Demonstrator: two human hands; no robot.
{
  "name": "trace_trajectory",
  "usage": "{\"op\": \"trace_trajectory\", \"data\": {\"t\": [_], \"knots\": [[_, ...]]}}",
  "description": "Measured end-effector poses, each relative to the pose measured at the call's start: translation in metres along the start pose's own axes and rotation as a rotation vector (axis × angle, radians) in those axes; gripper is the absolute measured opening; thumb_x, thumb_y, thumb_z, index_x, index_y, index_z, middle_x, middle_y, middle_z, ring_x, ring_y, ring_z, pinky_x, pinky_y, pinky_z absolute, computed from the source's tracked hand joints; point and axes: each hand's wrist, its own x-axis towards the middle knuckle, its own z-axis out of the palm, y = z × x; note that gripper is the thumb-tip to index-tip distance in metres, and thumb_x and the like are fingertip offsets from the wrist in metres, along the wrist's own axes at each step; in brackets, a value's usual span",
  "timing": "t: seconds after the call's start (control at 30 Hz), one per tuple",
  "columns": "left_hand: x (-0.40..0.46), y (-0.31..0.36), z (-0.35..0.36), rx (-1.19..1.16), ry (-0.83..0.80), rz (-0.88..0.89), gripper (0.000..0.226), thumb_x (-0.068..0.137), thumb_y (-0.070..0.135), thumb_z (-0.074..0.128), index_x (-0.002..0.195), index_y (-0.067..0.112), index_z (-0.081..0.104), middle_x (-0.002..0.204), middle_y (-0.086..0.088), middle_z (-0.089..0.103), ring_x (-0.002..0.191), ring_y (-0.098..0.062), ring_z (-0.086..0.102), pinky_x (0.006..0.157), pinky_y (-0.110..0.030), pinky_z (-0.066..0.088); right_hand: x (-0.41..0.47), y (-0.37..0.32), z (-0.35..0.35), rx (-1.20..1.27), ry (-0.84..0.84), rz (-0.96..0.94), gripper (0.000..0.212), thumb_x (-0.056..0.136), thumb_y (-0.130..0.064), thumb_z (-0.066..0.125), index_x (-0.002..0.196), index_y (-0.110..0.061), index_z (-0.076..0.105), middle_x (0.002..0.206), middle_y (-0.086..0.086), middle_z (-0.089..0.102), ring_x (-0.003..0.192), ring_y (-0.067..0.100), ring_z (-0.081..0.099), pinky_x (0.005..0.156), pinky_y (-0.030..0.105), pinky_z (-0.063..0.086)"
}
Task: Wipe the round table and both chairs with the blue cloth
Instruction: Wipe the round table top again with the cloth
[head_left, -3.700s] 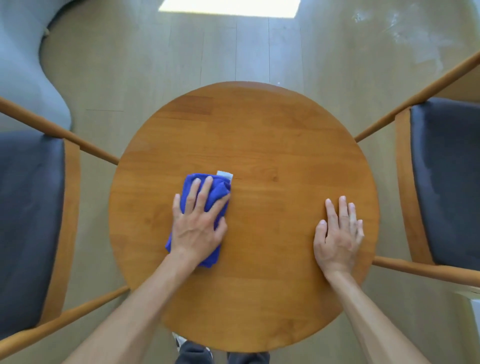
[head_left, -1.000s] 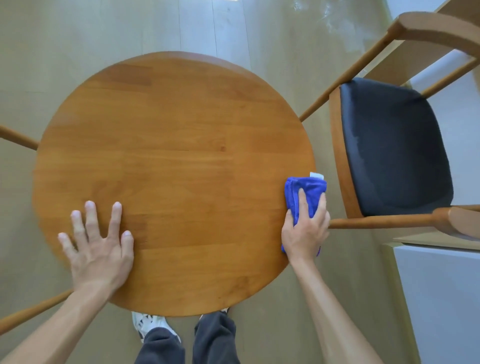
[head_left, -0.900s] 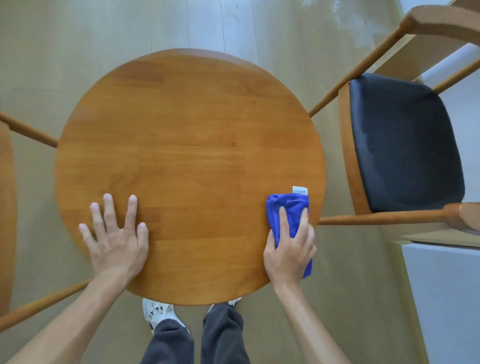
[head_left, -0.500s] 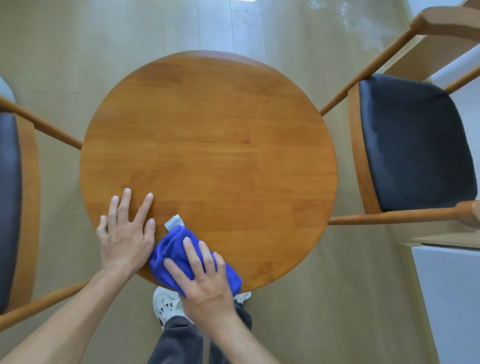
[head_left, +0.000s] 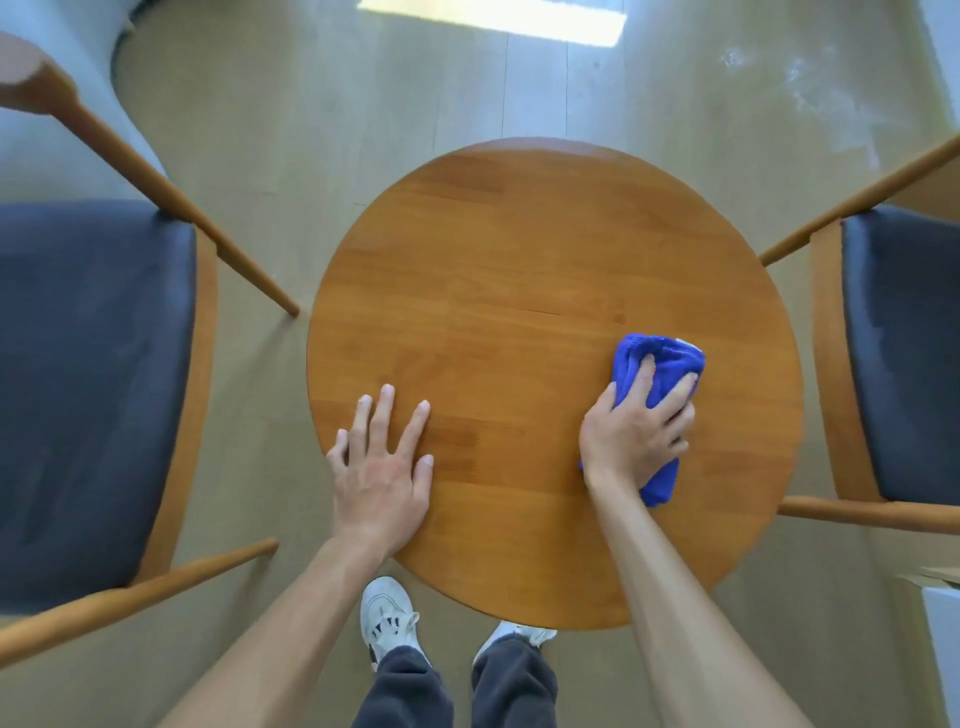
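Observation:
The round wooden table (head_left: 519, 270) fills the middle of the head view. On its right part lies the folded blue cloth (head_left: 662, 358), and my right hand (head_left: 636, 436) presses it down with spread fingers and the thumb along its left side. My left hand (head_left: 382, 467) lies flat with straight fingers on the near left rim of the table. A wooden chair with a dark seat (head_left: 88, 384) stands to the left. The second chair (head_left: 904, 353) stands to the right, cut off by the frame edge.
My legs and white shoes (head_left: 387, 618) stand on the floor right at the table's near edge. A pale curved sofa edge (head_left: 78, 41) sits at the far left. A white box corner (head_left: 943, 639) shows at the lower right.
My right hand has swept the cloth from the near left rim beside my left hand across to the right part of the table. My left hand has stayed flat at the near left.

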Motion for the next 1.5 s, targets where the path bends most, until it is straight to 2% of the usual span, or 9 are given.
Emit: {"op": "trace_trajectory", "data": {"t": [0.3,0.5,0.87,1.0,1.1,1.23,1.3,1.4,1.5], "knots": [[-0.032,0.007,0.021,0.07,0.236,0.184,0.048,0.086,0.021,0.039,0.12,-0.003,0.063,0.127,-0.029,0.056,0.124,-0.045,0.05,0.102,-0.058,0.038,-0.08,-0.152,0.027,0.071,-0.301,-1.005,0.052,0.091,-0.035,0.049,0.142,-0.03,0.045,0.159,0.012,0.02,0.14,0.036,0.028,0.107,0.048,0.027],[-0.028,0.014,0.02,0.018,0.305,0.15,0.055,0.081,0.025,0.038,0.124,0.0,0.061,0.134,-0.026,0.051,0.129,-0.041,0.041,0.107,-0.054,0.029,-0.022,-0.126,0.022,-0.004,-0.438,-1.472,0.057,0.086,-0.022,0.053,0.141,-0.035,0.046,0.16,0.006,0.021,0.141,0.031,0.028,0.106,0.044,0.029],[-0.023,0.036,0.001,0.016,0.198,-0.003,0.053,0.074,0.024,0.037,0.112,0.002,0.067,0.128,-0.022,0.055,0.122,-0.041,0.048,0.099,-0.057,0.038,0.059,0.045,-0.031,-0.043,-0.075,-0.292,0.057,0.085,-0.016,0.069,0.139,-0.017,0.051,0.15,0.022,0.034,0.127,0.043,0.043,0.093,0.057,0.045],[-0.022,0.049,-0.009,-0.021,0.002,-0.088,0.06,0.057,0.011,0.078,0.115,0.001,0.066,0.131,-0.023,0.054,0.122,-0.043,0.052,0.091,-0.057,0.049,-0.015,0.052,-0.046,-0.064,-0.136,-0.134,0.066,0.065,-0.006,0.084,0.127,-0.011,0.062,0.138,0.029,0.046,0.109,0.049,0.054,0.075,0.056,0.051],[-0.031,0.06,-0.019,-0.031,-0.12,-0.156,0.059,0.082,0.027,0.06,0.139,0.016,0.046,0.15,-0.009,0.033,0.135,-0.027,0.034,0.102,-0.039,0.038,-0.064,0.036,-0.06,-0.055,-0.237,-0.222,0.074,0.043,0.01,0.083,0.113,-0.01,0.071,0.125,0.03,0.056,0.095,0.048,0.061,0.066,0.052,0.054],[-0.039,0.072,-0.034,-0.297,-0.267,-0.199,0.034,0.095,0.039,0.045,0.127,0.028,0.047,0.125,0.007,0.049,0.118,-0.013,0.043,0.094,-0.024,0.036,-0.078,0.016,-0.082,0.424,-0.538,-0.178,0.062,0.072,0.014,0.064,0.124,-0.021,0.061,0.14,0.011,0.045,0.121,0.027,0.051,0.098,0.031,0.045],[-0.039,0.084,-0.061,-0.633,-0.382,-0.319,0.013,0.096,0.035,0.05,0.103,0.026,0.057,0.105,0.006,0.061,0.107,-0.015,0.054,0.09,-0.027,0.042,-0.072,0.003,-0.1,0.749,-0.774,0.019,0.053,0.084,0.011,0.056,0.124,-0.023,0.055,0.134,0.003,0.052,0.117,0.013,0.054,0.096,0.02,0.042],[-0.035,0.098,-0.102,-1.108,-0.482,-0.437,0.022,0.097,0.029,0.051,0.083,0.017,0.062,0.087,0.001,0.068,0.086,-0.017,0.063,0.074,-0.03,0.047,-0.062,-0.016,-0.131,1.101,-0.832,0.211,0.049,0.085,0.014,0.057,0.126,-0.011,0.056,0.115,0.006,0.068,0.1,0.016,0.067,0.087,0.029,0.052],[-0.036,0.106,-0.152,-1.256,-0.466,-0.3,0.016,0.094,0.026,0.057,0.098,0.013,0.064,0.096,-0.007,0.069,0.081,-0.01,0.068,0.066,-0.025,0.052,-0.054,-0.032,-0.169,1.461,-0.829,0.367,0.046,0.088,0.007,0.055,0.129,-0.014,0.053,0.117,0.016,0.067,0.101,0.033,0.065,0.093,0.052,0.049]]}}
